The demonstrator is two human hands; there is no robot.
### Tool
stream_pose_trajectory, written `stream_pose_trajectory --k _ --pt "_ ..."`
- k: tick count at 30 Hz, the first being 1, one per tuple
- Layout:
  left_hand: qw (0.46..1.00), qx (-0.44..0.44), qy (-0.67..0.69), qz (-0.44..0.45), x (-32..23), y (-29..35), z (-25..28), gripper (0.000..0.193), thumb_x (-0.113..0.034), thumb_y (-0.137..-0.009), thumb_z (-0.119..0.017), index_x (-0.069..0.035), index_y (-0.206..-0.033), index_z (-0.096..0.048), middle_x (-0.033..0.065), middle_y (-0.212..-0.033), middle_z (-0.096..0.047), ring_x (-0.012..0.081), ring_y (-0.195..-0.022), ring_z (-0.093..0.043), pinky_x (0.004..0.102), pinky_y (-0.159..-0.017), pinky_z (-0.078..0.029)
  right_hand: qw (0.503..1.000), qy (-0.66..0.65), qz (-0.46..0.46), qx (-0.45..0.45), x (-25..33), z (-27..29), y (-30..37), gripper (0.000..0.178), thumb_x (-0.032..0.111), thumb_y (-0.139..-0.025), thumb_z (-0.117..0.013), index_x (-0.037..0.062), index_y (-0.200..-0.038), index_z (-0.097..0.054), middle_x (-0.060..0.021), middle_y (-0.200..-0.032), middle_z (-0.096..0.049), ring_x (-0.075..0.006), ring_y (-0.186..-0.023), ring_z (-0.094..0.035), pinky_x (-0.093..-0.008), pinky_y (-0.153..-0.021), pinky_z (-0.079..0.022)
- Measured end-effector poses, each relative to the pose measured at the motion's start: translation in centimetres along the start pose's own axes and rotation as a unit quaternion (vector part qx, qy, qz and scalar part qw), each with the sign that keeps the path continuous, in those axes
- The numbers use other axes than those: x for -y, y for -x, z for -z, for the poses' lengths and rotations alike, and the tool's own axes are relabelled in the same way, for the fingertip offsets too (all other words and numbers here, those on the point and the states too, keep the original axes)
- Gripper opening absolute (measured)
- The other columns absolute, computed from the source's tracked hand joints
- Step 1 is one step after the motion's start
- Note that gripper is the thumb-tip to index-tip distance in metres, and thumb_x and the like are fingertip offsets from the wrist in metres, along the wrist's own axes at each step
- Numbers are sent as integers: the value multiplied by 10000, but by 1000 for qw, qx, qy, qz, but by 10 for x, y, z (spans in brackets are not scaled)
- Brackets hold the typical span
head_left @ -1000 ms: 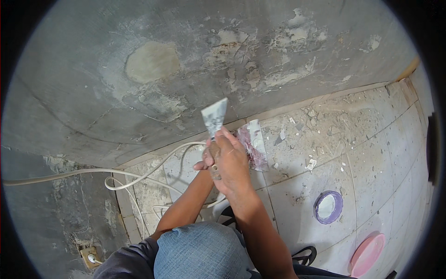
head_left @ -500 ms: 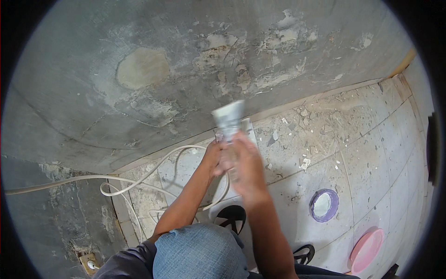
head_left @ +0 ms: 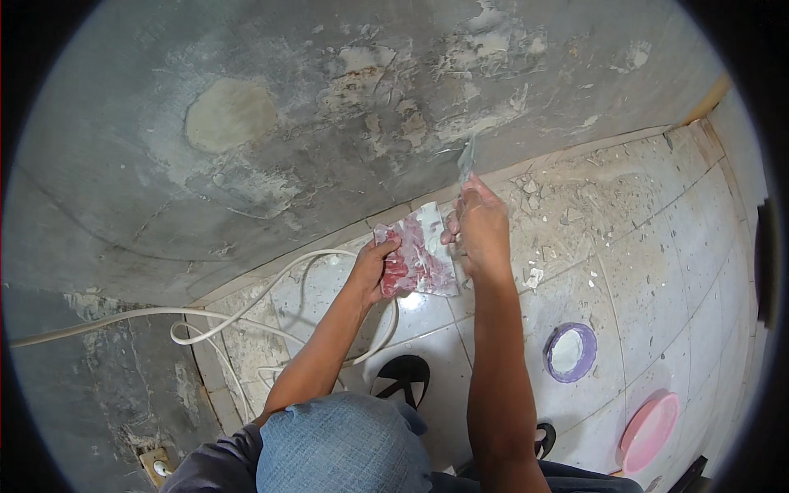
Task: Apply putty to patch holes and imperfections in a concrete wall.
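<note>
I count two hands of my own, one left hand (head_left: 372, 269) and one right hand (head_left: 483, 228), and between them I grip two things: one scraper (head_left: 467, 156) and one board (head_left: 417, 256). I see two vessels, one purple bowl (head_left: 588, 353) and one pink basin (head_left: 649, 434), along with two sandals (head_left: 417, 372), one denim knee (head_left: 345, 448), one socket (head_left: 147, 458) and one plug (head_left: 161, 468). The pale cord (head_left: 136, 313) makes several loops; whether it is one length or more, I cannot tell. I count one large rounded patch (head_left: 230, 115); the ragged patches (head_left: 493, 49) merge too much to number, and the loose chips (head_left: 534, 278) are too many for me to count.
</note>
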State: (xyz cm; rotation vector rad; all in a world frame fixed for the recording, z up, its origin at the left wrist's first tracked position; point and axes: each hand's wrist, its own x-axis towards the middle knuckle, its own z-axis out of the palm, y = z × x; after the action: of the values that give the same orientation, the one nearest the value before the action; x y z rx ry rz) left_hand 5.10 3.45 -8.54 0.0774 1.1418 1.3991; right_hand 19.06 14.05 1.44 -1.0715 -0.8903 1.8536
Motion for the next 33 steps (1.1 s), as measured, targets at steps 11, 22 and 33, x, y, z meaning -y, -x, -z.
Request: stream_pose_trajectory --k 11,22,33 --pt "977 176 113 -41 -10 11 8 231 -124 -906 -520 -30 -1115 -546 118 -939 -630 229 -799 -655 362 -683 -572 936 -219 -164 220 -3 -45 63 269 186 -966 -451 20 -1177 -458 -43 -815 -511 -87 -480 -451 -264 -398 -466" --pt "999 37 22 -22 -1 0 -14 205 -127 -906 -535 -29 -1087 -536 112 -962 -626 226 -844 -649 385 -743 -560 931 -296 -95 190 -3 24 46 235 192 -958 -460 67 -1158 -446 -62 -823 -525 -117 -520 -495 -289 -469 -492" --pt "996 65 55 -28 -10 3 -46 181 -105 -905 -553 -24 -1067 -540 88 -910 -626 191 -758 -647 333 -647 -569 984 -16 -54 169 39 50 48 282 199 -913 -481 -14 -1091 -535 -45 -723 -555 -118 -478 -489 -263 -426 -444"
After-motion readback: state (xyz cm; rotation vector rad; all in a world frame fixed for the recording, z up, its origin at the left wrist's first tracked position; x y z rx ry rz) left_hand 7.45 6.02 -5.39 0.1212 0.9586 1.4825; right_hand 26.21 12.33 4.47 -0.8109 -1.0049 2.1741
